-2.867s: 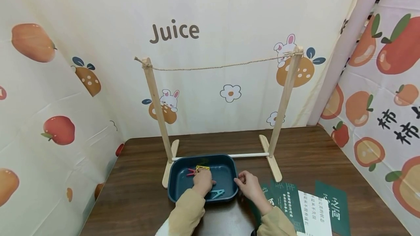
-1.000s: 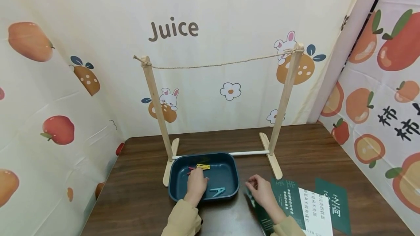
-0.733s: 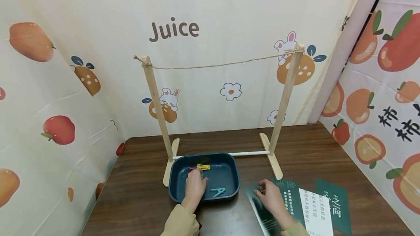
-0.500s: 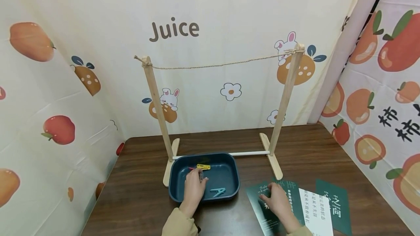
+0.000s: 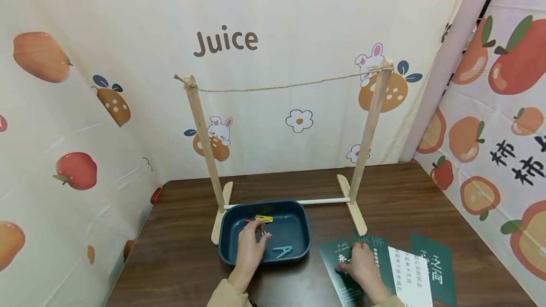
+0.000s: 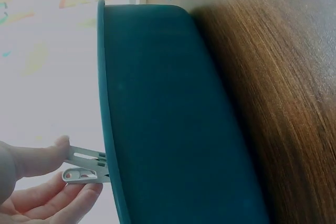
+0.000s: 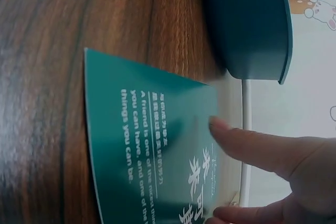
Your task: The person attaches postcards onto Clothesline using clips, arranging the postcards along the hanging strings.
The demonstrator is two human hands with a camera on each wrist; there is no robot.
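My left hand (image 5: 250, 250) is over the dark blue tray (image 5: 228, 238), pinching a grey clothespin (image 6: 86, 166) between thumb and fingertips. Inside the tray lie a yellow clothespin (image 5: 264, 219), a mostly hidden pink one (image 5: 248, 221) and a light blue one (image 5: 282, 251). My right hand (image 5: 363, 269) is on the leftmost green printed card (image 5: 332, 252), to the right of the tray. In the right wrist view the thumb lies over that card (image 7: 126, 124), apart from the other fingers; the card looks flat. More green cards (image 5: 441, 269) and a white one (image 5: 409, 274) overlap beside it.
Behind the tray a wooden stand has two posts (image 5: 372, 131), flat feet (image 5: 353, 210) and a white crossbar (image 5: 324, 201). A twine line (image 5: 273, 88) spans the post tops. Fruit-printed cloth (image 5: 264, 141) surrounds the brown table (image 5: 179, 250).
My right hand has left the tray's right rim and moved right onto the cards. The leftmost card, tilted a second ago, now lies flat. My left hand has drawn slightly back with the grey clothespin.
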